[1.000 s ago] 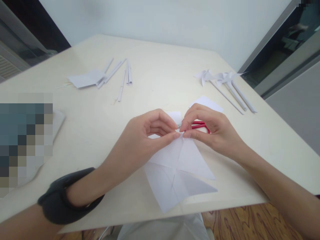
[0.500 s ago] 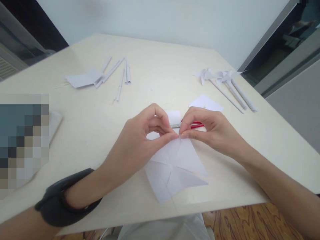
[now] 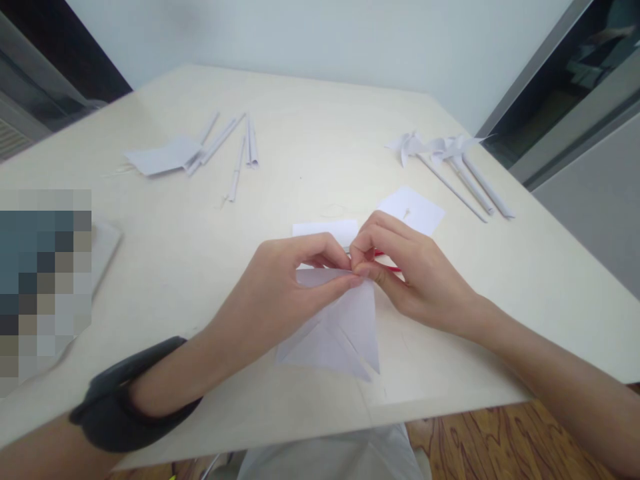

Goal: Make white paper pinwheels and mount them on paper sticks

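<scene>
1. The paper [image 3: 340,330] sits at the centre of the frame, near the front edge of the tabletop [image 3: 310,153]. It is a white sheet, creased and partly folded, with its lower flaps resting on the surface and its upper corner lifted.

2. The left hand [image 3: 285,287] pinches that upper corner between thumb and forefinger, fingers closed narrow on the sheet. A dark band is on that wrist, lower left of the frame.

3. The right hand [image 3: 400,267] meets it at the same spot, fingertips closed tight on the corner, touching the left fingertips.

4. I'd judge the paper very light and limp, with stiffness only along its creases. It should bend at a touch and tear if tugged, so a fingertip pinch at a corner or along a fold looks like the right hold.

5. Just behind the right hand a bit of red, likely scissors [image 3: 387,261], shows, mostly hidden. Two white slips lie close by: one [image 3: 325,231] just above the hands, one [image 3: 415,208] to the upper right of them.

6. Upper left of the frame: rolled paper sticks [image 3: 235,143] beside a flat sheet [image 3: 160,157]. Upper right: finished pinwheels [image 3: 445,160] on sticks, well apart from the hands.
</scene>
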The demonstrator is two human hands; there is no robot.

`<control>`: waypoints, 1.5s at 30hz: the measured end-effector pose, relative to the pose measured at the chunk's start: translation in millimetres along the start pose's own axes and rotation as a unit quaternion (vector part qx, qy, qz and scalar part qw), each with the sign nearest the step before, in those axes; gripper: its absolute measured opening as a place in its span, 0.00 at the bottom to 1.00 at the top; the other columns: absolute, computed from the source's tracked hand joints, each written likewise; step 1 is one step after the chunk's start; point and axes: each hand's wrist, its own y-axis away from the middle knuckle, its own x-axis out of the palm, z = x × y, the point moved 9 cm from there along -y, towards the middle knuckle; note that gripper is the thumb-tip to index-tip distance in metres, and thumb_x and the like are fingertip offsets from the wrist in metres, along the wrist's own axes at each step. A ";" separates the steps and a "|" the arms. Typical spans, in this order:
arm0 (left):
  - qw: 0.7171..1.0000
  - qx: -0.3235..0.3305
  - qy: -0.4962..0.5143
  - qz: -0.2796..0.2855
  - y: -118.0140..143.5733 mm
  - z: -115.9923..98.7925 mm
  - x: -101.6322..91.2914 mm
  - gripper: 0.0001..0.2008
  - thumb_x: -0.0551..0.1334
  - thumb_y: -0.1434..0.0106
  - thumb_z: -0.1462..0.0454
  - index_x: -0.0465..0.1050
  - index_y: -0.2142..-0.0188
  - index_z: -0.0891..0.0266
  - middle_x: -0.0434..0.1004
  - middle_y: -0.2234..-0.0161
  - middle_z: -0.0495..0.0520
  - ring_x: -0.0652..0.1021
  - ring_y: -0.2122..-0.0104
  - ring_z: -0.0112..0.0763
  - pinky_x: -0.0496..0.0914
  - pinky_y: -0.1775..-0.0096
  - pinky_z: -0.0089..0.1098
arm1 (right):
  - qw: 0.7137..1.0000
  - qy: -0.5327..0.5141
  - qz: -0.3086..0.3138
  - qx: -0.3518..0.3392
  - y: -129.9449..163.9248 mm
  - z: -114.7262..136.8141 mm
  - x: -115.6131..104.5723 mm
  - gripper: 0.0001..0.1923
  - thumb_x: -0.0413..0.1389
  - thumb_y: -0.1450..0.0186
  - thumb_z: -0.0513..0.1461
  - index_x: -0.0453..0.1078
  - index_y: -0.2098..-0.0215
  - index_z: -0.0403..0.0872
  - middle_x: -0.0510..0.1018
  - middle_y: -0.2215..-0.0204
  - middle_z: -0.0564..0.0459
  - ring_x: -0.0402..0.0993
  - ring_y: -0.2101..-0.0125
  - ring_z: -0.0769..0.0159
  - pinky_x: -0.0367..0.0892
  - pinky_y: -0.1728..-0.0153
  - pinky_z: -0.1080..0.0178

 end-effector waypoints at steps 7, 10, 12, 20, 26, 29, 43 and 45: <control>1.000 0.001 0.009 -0.021 2.4 -0.7 -5.8 0.06 0.61 0.40 0.59 0.73 0.71 0.56 0.77 0.69 0.41 0.74 0.67 0.24 0.65 0.64 0.24 | 0.993 -0.110 -0.019 0.033 -0.5 -8.0 -6.4 0.03 0.54 0.37 0.35 0.65 0.70 0.44 0.68 0.70 0.55 0.65 0.68 0.71 0.61 0.67 0.66; 0.999 -0.007 0.010 -0.035 2.1 2.1 -8.8 0.05 0.62 0.41 0.60 0.74 0.72 0.56 0.77 0.71 0.40 0.74 0.69 0.23 0.64 0.66 0.23 | 0.986 -0.151 -0.028 0.068 -0.9 -14.7 -10.1 0.04 0.54 0.37 0.37 0.68 0.69 0.44 0.70 0.70 0.54 0.67 0.68 0.70 0.62 0.66 0.65; 0.999 -0.012 0.014 -0.038 1.9 3.9 -9.0 0.05 0.63 0.41 0.60 0.74 0.72 0.56 0.77 0.72 0.40 0.74 0.69 0.22 0.64 0.66 0.23 | 0.984 -0.160 -0.023 0.078 -1.5 -16.3 -9.7 0.04 0.55 0.37 0.37 0.68 0.69 0.44 0.70 0.69 0.54 0.68 0.67 0.70 0.63 0.66 0.65; 0.999 -0.022 0.027 -0.022 2.8 7.1 -3.9 0.06 0.62 0.41 0.58 0.74 0.72 0.56 0.78 0.71 0.42 0.74 0.68 0.26 0.65 0.65 0.26 | 0.997 -0.081 0.005 0.013 -0.9 -6.4 -1.1 0.04 0.54 0.37 0.34 0.64 0.70 0.44 0.68 0.70 0.55 0.65 0.69 0.71 0.62 0.67 0.66; 0.995 -0.051 0.024 -0.078 -1.8 13.5 -20.0 0.06 0.62 0.42 0.60 0.72 0.72 0.59 0.76 0.73 0.45 0.74 0.72 0.26 0.66 0.70 0.24 | 0.997 -0.046 -0.060 0.006 -1.2 -1.9 -24.3 0.06 0.55 0.37 0.38 0.68 0.60 0.47 0.69 0.65 0.52 0.67 0.63 0.67 0.64 0.61 0.63; 0.990 -0.073 0.021 -0.118 -4.8 20.2 -30.5 0.05 0.61 0.42 0.61 0.71 0.72 0.60 0.75 0.73 0.47 0.74 0.72 0.27 0.66 0.71 0.24 | 0.997 -0.054 -0.048 0.008 -1.7 -1.0 -29.4 0.09 0.56 0.38 0.38 0.67 0.58 0.49 0.70 0.64 0.53 0.67 0.63 0.67 0.64 0.62 0.63; 0.985 -0.125 0.020 -0.113 -8.6 50.1 -33.6 0.07 0.59 0.42 0.60 0.67 0.63 0.57 0.76 0.69 0.49 0.76 0.73 0.32 0.66 0.76 0.27 | 0.988 -0.019 0.074 0.135 3.2 -28.9 -7.2 0.07 0.50 0.36 0.37 0.67 0.71 0.45 0.74 0.73 0.57 0.67 0.72 0.72 0.59 0.72 0.67; 0.987 -0.090 0.026 -0.128 -10.5 43.7 -35.6 0.10 0.59 0.42 0.62 0.67 0.59 0.57 0.76 0.60 0.51 0.77 0.64 0.34 0.69 0.69 0.28 | 0.991 0.013 0.071 0.111 2.1 -29.4 -7.4 0.06 0.51 0.36 0.35 0.69 0.69 0.46 0.74 0.73 0.57 0.67 0.72 0.72 0.58 0.72 0.67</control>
